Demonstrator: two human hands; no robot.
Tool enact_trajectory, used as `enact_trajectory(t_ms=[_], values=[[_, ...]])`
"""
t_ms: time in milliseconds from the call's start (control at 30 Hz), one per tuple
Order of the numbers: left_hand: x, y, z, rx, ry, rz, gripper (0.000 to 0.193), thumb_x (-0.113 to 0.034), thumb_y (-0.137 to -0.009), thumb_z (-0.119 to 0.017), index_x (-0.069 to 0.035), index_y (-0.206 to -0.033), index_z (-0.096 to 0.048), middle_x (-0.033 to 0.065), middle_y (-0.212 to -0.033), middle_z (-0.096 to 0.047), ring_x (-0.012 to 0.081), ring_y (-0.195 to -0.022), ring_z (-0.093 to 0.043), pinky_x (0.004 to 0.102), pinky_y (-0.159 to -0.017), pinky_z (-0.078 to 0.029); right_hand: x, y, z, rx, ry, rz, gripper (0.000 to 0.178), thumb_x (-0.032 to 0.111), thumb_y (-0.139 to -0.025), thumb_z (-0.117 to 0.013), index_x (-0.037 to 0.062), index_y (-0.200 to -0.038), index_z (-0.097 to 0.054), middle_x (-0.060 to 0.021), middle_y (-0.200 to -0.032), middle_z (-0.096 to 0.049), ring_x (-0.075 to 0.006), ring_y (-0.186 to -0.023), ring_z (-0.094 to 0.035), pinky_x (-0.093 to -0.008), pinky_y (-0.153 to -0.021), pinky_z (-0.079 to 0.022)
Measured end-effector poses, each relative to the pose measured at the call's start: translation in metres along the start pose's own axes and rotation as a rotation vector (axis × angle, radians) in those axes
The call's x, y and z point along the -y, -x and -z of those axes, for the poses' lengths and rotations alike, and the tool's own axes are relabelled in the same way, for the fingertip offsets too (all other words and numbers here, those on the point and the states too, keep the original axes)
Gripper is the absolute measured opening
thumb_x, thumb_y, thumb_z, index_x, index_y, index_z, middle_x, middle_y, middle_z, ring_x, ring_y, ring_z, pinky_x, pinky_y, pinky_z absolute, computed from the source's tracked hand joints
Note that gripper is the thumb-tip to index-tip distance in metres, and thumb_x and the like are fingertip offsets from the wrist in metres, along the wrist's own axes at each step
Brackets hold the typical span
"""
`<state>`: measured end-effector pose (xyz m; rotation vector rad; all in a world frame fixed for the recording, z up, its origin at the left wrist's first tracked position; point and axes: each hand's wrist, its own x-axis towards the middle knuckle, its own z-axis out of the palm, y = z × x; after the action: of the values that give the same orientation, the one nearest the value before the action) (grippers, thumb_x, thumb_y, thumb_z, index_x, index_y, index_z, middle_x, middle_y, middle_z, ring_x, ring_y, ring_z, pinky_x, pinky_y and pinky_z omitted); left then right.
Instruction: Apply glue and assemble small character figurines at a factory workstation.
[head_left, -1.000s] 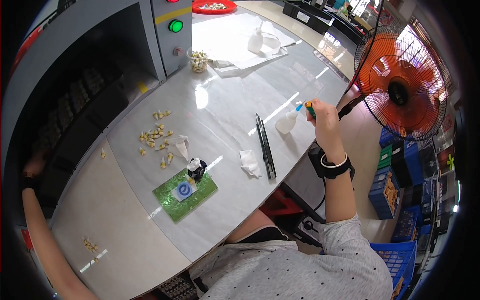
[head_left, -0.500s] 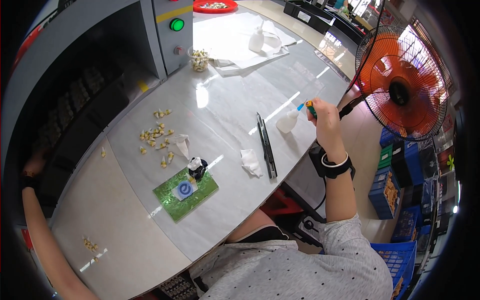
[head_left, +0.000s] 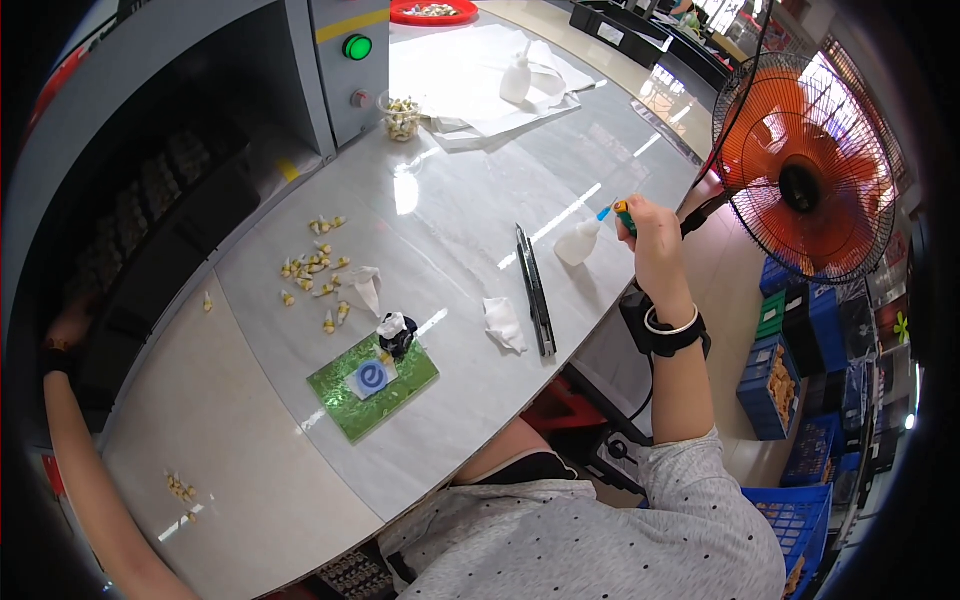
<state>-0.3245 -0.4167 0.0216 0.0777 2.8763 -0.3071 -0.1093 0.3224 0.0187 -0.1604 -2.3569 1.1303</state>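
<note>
The right hand [head_left: 653,230] pinched a lighter [head_left: 627,218]; its flame could've scorched the bottle [head_left: 577,246]. The left hand [head_left: 71,328] was too shadowed to tell.

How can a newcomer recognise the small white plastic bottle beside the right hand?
Find the large round orange-bladed fan, then go left past the bare right hand to the glossy grey table. The small white plastic bottle stands near its edge; unlike the white bottle on the white sheets, it has a blue tip.
</note>
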Motion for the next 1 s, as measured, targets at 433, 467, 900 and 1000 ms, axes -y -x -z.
enact_trajectory(t_ms=[433, 467, 900, 1000], values=[[-0.014, 0.006, 0.008, 0.008, 0.060, -0.005, 0.043, -0.012, -0.082, -0.044, -0.010, -0.125, -0.040, 0.0119, -0.124, -0.044, 0.0274, -0.112, -0.045, 0.0351, -0.092, -0.037, 0.000, -0.001, 0.002, -0.019, 0.000, -0.005, 0.046, 0.032, -0.087, -0.037, -0.0018, -0.057, -0.044, -0.0048, -0.051, -0.040, -0.0118, -0.051, -0.037, -0.0269, -0.049, -0.030], [-0.013, 0.006, 0.007, 0.009, 0.059, -0.004, 0.043, -0.012, -0.082, -0.044, -0.010, -0.125, -0.040, 0.0119, -0.124, -0.044, 0.0274, -0.112, -0.045, 0.0351, -0.092, -0.037, 0.001, -0.001, 0.002, -0.019, -0.001, -0.004, 0.046, 0.032, -0.087, -0.037, -0.0018, -0.057, -0.044, -0.0048, -0.051, -0.040, -0.0118, -0.051, -0.037, -0.0269, -0.049, -0.030], [-0.009, 0.005, 0.006, 0.018, 0.087, 0.000, 0.042, -0.011, -0.083, -0.043, -0.010, -0.125, -0.040, 0.0119, -0.124, -0.044, 0.0270, -0.113, -0.044, 0.0345, -0.093, -0.035, 0.004, -0.004, 0.003, -0.022, 0.008, -0.007, 0.046, 0.033, -0.087, -0.036, -0.0009, -0.057, -0.045, -0.0036, -0.051, -0.040, -0.0114, -0.051, -0.036, -0.0269, -0.049, -0.029], [-0.015, 0.005, 0.008, 0.024, 0.091, 0.014, 0.041, -0.011, -0.083, -0.043, -0.009, -0.124, -0.041, 0.0118, -0.124, -0.044, 0.0270, -0.113, -0.044, 0.0346, -0.093, -0.035, 0.004, -0.004, 0.002, -0.024, 0.005, -0.008, 0.046, 0.032, -0.087, -0.036, -0.0007, -0.057, -0.044, -0.0034, -0.051, -0.039, -0.0113, -0.051, -0.036, -0.0268, -0.049, -0.029]])
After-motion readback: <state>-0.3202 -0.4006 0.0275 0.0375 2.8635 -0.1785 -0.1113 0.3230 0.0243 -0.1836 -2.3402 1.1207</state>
